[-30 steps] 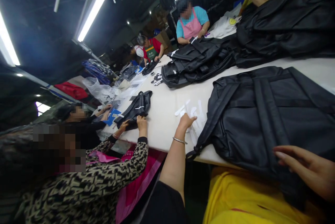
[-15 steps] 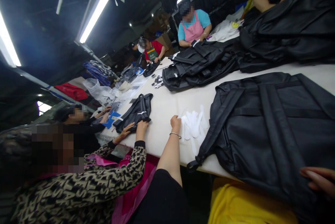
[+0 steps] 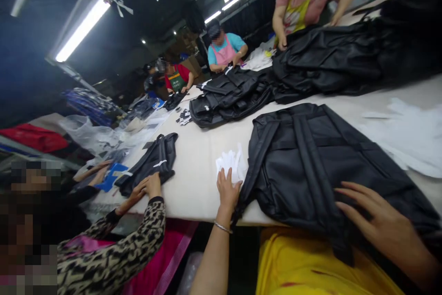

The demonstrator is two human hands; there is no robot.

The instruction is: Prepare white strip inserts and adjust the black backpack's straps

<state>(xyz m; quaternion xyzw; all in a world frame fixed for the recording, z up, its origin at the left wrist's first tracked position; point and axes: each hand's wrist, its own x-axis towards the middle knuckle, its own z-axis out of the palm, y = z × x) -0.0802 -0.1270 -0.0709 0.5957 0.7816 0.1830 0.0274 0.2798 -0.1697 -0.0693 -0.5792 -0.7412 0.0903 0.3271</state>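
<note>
A flat black backpack [image 3: 317,166] lies back side up on the white table [image 3: 200,166] in front of me, its straps running lengthwise. My right hand [image 3: 376,221] rests open on its near edge, fingers spread. My left hand [image 3: 228,191], with a bracelet at the wrist, lies flat on the table and touches a small heap of white paper tags [image 3: 232,162] next to the backpack's left side.
A co-worker in a leopard-print sleeve [image 3: 138,230] handles a small black bag [image 3: 152,161] at my left. Piles of black bags [image 3: 228,95] cover the far side, where several other people work. White sheets [image 3: 410,136] lie at the right. My yellow apron [image 3: 311,263] is below the table edge.
The view has swung right and down. My left hand opened and moved back to the near edge of the white tags. My right hand came forward onto the backpack.
</note>
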